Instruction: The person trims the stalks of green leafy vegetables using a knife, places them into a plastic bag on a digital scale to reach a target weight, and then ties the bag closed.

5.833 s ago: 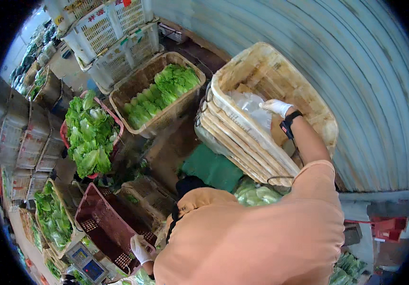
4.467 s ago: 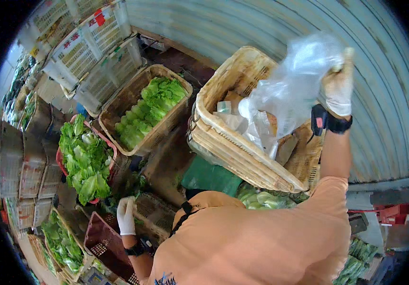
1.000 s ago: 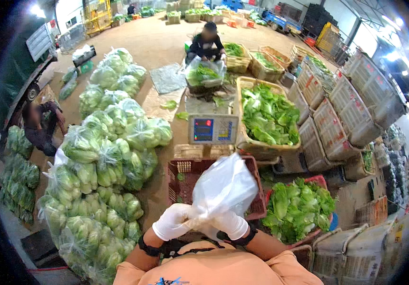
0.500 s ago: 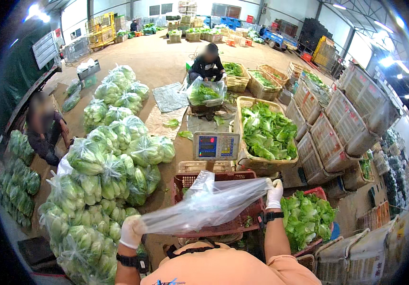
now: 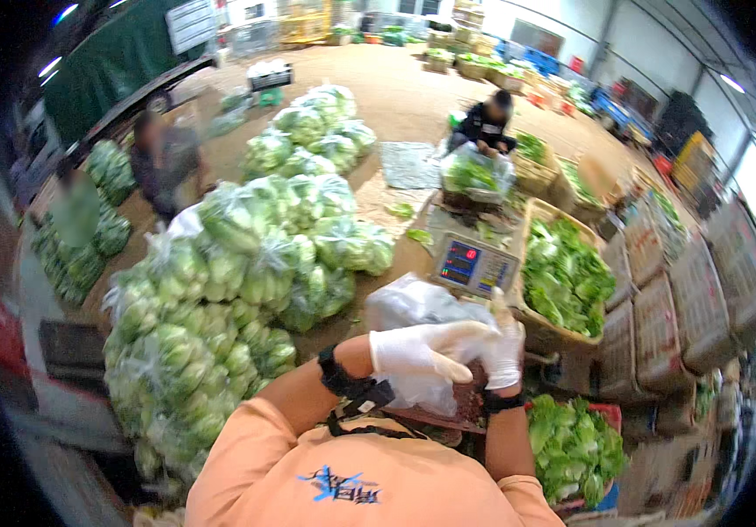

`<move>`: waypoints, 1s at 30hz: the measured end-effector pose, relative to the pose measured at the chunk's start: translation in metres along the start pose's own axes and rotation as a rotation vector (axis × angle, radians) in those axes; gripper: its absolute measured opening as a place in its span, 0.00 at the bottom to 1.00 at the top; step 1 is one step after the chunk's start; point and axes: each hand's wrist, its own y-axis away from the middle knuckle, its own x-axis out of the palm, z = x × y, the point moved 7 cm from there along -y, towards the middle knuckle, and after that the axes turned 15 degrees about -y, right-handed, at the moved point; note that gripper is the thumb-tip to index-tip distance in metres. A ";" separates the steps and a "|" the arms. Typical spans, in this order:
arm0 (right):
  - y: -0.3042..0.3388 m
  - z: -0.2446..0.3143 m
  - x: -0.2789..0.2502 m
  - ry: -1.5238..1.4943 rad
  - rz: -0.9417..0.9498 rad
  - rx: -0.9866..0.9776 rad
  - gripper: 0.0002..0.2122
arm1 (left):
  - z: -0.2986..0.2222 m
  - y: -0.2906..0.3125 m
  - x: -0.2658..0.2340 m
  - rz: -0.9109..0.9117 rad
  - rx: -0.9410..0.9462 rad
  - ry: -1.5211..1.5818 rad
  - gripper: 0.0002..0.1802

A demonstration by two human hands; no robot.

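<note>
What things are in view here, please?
Plastic bag: one, whitish, lower centre
Plastic crate: one, maroon, lower centre
Digital scale: one, grey, right of centre
Bagged leafy vegetables: many, green, left to centre
Lettuce: several heaps, green, right
Stacked crates: several, whitish, far right
Flat sheet: one, grey, upper centre
Truck: one, green, upper left
Other people: at least three, mostly dark clothing, upper centre and left
Wristbands: two, black, on wrists
Left grip: one, gloved white, lower centre
Right grip: one, gloved white, lower centre
</note>
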 end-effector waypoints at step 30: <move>0.107 -0.119 -0.142 0.047 0.251 0.273 0.06 | 0.117 0.193 0.026 -0.277 -0.663 0.581 0.17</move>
